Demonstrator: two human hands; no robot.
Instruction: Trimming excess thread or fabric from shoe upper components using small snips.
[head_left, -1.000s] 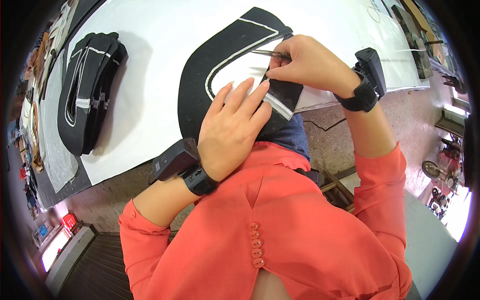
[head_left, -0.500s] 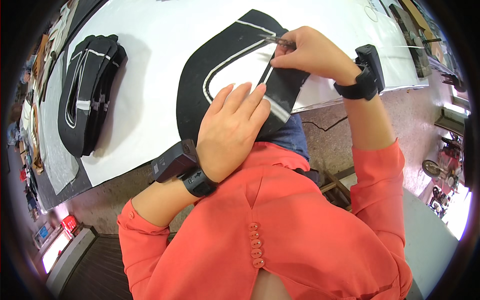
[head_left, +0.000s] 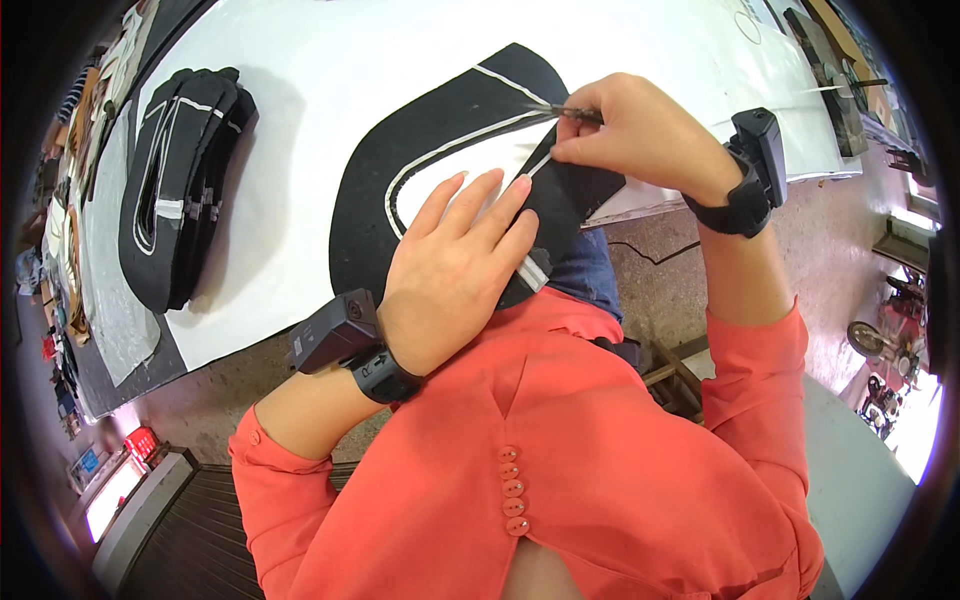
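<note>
A flat black shaped piece (head_left: pixel 362 190) with a rounded cutout lies on the white table sheet, and a white strip (head_left: pixel 440 152) borders the cutout. My left hand (head_left: pixel 455 255) rests palm down over the cutout and the near side of the piece, its fingers stretched out. At the piece's upper right, my right hand (head_left: pixel 640 130) pinches a small pointed metal tool (head_left: pixel 578 113); whether it is snips or tweezers is unclear. The tool's tip touches or hovers just over the white strip. A short silvery band (head_left: pixel 532 272) shows beside my left hand.
A stack of similar black pieces with white strips (head_left: pixel 180 190) stands at the left of the white-covered table (head_left: pixel 280 290). Clear plastic sheeting (head_left: pixel 115 310) lies along the left edge. Metal and wooden items (head_left: pixel 830 80) sit at the far right corner.
The black piece has shifted to the left and a little nearer to me. My right hand has come slightly nearer and rightward with the tool. My left hand still lies on the piece.
</note>
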